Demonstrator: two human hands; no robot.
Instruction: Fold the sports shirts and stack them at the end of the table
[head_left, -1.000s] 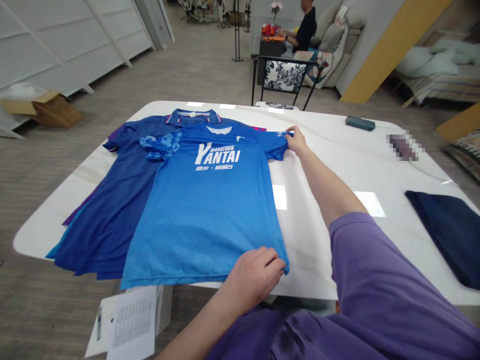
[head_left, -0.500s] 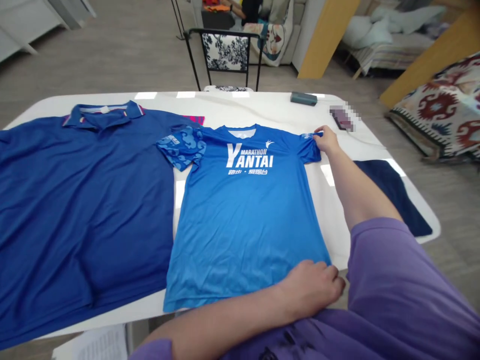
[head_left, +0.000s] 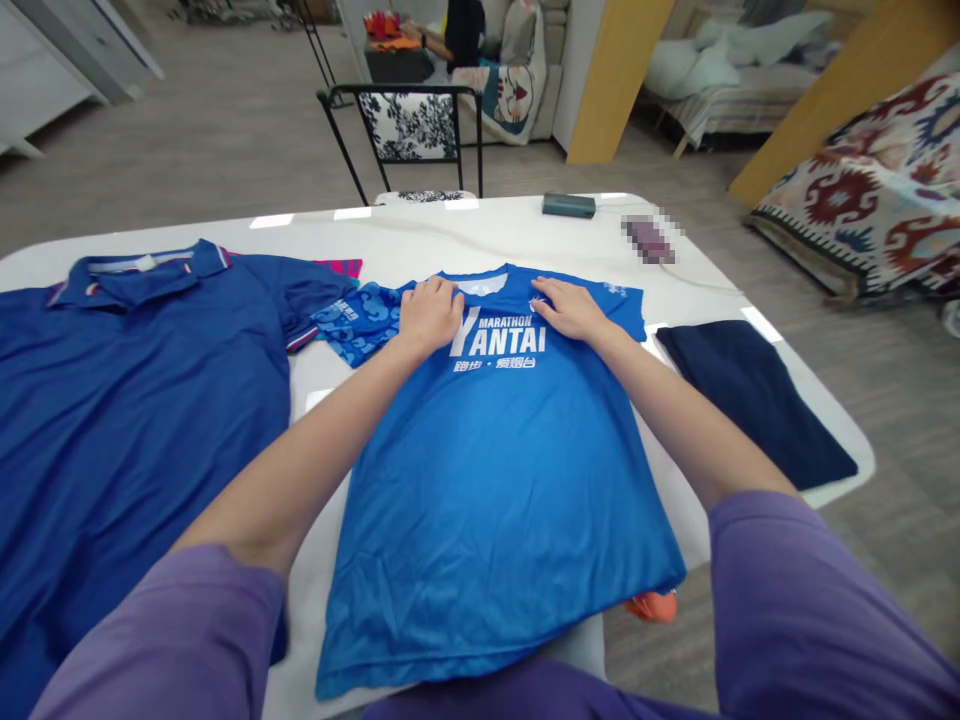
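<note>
A blue T-shirt point(head_left: 487, 480) with white marathon lettering lies face up on the white table point(head_left: 405, 230), its hem hanging over the near edge. My left hand point(head_left: 433, 316) rests flat on the shirt beside the collar, over part of the lettering. On the other side of the collar, my right hand point(head_left: 571, 309) lies on the chest with its fingers spread. Both hands look open, pressing on the fabric. To the left a darker blue polo shirt point(head_left: 165, 400) is spread out, close to the T-shirt's patterned sleeve.
A folded dark navy cloth point(head_left: 757, 395) lies at the table's right end. Farther back are a dark green case-like box point(head_left: 568, 205) and a phone point(head_left: 649, 240) with a cable. A chair point(head_left: 416, 130) stands beyond the far edge. A person point(head_left: 457, 35) is in the background.
My left hand has moved from the lower right hem up to the left of the collar. My right hand has let go of the sleeve and moved left onto the chest.
</note>
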